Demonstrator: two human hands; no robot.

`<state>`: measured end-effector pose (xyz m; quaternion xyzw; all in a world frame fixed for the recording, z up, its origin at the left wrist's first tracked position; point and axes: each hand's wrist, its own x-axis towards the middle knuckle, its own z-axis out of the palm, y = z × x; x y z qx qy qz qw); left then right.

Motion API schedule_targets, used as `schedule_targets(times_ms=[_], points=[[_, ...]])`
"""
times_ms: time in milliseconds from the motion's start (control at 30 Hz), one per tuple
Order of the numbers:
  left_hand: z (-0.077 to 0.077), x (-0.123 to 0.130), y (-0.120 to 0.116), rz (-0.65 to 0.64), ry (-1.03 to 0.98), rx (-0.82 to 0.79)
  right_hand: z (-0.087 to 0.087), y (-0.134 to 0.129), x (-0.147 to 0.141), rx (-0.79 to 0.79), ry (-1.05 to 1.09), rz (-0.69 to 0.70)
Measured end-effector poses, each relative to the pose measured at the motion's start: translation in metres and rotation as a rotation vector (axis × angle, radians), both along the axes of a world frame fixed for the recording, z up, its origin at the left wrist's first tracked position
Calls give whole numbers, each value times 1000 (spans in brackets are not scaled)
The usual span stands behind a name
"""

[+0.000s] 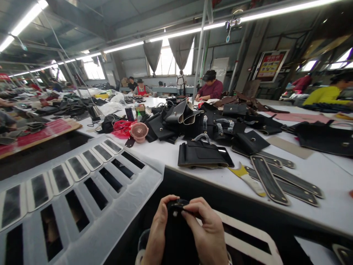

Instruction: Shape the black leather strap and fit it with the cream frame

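Observation:
At the bottom centre, my left hand (158, 228) is closed round the left side of a black piece (179, 239), its fingertips at the top edge. My right hand (208, 230) pinches the upper right edge of the same piece between thumb and fingers. A small shiny spot shows on the piece between the hands. Beyond them, a black bag (202, 154) lies on the white table (165, 158). To its right are a yellow and white piece (248, 178) and several black straps with pale edges (268, 180).
A translucent sheet (110, 206) bearing black and white-framed panels slopes at left. Black bags are heaped mid-table beside a pink fan (139, 132). A pale frame (248, 235) lies right of my hands. People sit farther back, one in dark red (211, 88).

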<state>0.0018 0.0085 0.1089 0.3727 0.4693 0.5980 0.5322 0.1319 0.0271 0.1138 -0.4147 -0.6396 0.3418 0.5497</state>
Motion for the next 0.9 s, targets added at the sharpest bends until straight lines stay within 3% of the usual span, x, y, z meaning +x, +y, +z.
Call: schedule_targets(times_ms=[100,233,367,467,667,900], points=[[4,-1,0,13,29,-40,0,15,-3,-126,-57,-77],[2,-7,-2,52,26,-91,-18,11,-3,-244,-157,-153],[-2,-13,-3,75,78,-124,-36,-14,-1,-231,-333,-4],[-5,-14,-4,101,111,-140,-38,-23,-4,-230,-395,60],[-10,-14,-6,119,164,-107,-28,-18,-14,-220,-320,22],[-19,-18,-8,77,51,-125,-29,-16,-15,-270,-124,81]])
